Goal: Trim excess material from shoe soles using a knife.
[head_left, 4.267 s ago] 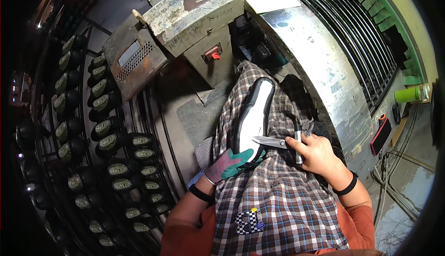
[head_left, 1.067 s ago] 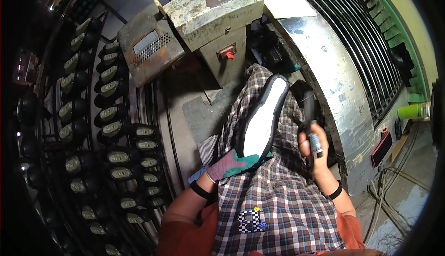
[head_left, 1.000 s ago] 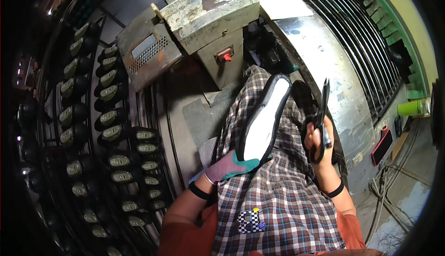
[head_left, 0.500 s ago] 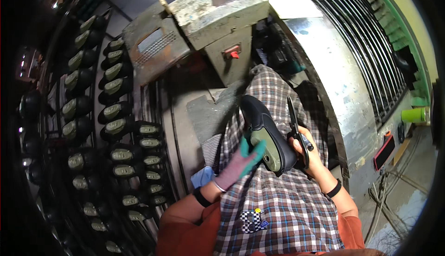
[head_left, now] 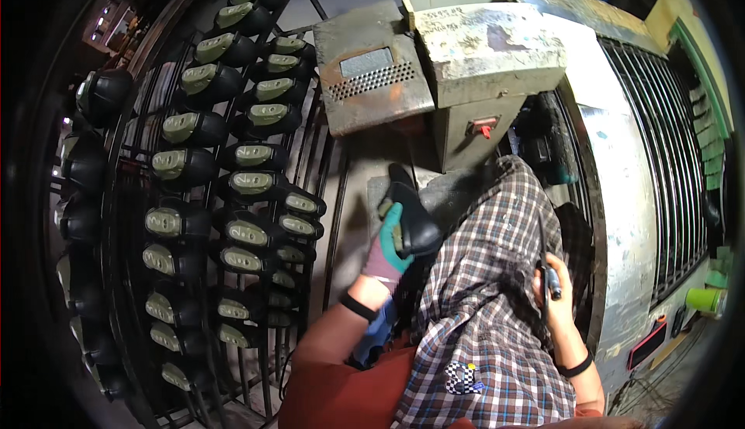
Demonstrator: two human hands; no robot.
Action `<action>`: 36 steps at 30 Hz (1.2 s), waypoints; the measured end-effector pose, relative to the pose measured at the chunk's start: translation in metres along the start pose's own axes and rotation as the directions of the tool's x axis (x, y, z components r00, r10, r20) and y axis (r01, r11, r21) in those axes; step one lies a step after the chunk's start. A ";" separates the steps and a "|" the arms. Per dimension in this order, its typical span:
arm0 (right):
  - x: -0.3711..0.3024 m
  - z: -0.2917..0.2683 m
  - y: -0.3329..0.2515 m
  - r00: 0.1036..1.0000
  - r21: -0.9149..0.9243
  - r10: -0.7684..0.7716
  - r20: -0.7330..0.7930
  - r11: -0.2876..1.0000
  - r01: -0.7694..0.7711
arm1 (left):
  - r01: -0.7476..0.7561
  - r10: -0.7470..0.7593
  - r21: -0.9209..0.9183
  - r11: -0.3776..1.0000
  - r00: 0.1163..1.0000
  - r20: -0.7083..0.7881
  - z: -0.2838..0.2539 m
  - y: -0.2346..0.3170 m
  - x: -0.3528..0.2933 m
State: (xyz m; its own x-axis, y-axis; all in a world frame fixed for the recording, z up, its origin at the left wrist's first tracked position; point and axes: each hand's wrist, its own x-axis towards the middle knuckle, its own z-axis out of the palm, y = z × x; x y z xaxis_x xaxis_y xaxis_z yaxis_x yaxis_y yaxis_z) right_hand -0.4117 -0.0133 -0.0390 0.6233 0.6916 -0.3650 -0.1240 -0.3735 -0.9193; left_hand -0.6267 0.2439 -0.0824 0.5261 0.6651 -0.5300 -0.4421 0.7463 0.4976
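Note:
My left hand (head_left: 386, 252), in a purple and teal glove, grips a black shoe (head_left: 413, 213) with an olive insole and holds it out to the left of my lap, near the rack. My right hand (head_left: 556, 298) rests on the right side of my lap. It is closed on a thin dark cutting tool (head_left: 543, 249) whose blade points up and away. A plaid cloth (head_left: 481, 305) covers my lap and knees between the two hands.
A metal rack (head_left: 326, 219) on the left holds several black shoes with olive insoles (head_left: 233, 184). A worn grey machine (head_left: 473, 56) with a red switch stands ahead. A metal bench (head_left: 628, 196) and a barred grille run along the right.
The shoe lay sole-up along my lap; my left hand has turned it and carried it left toward the rack. My right hand has come down to the lap with the tool.

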 end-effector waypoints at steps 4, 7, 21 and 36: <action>0.001 -0.020 0.001 0.990 -0.196 -0.050 -0.132 0.980 0.024 | -0.339 0.345 0.076 0.938 0.882 -0.320 -0.114 0.047 0.102; -0.010 -0.047 0.007 0.971 -0.416 -0.156 -0.180 0.907 0.069 | -0.452 0.524 0.265 0.852 0.727 -0.443 -0.143 0.084 0.161; -0.029 -0.045 -0.038 0.917 -0.550 -0.163 -0.365 0.832 -0.070 | 0.354 0.759 0.793 0.496 0.266 -0.594 -0.306 0.175 0.279; -0.039 -0.075 -0.060 0.839 -0.810 -0.464 -0.285 0.584 0.048 | -0.180 0.840 0.896 -0.407 0.313 0.444 -0.190 -0.004 0.260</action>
State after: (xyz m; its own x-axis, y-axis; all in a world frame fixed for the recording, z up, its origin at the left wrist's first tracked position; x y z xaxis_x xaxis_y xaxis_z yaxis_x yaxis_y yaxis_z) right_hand -0.3708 -0.0647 0.0414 0.8006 0.5767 0.1623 0.5826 -0.6862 -0.4356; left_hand -0.6261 0.4195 -0.3528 0.1161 0.8222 0.5572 0.7359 -0.4480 0.5078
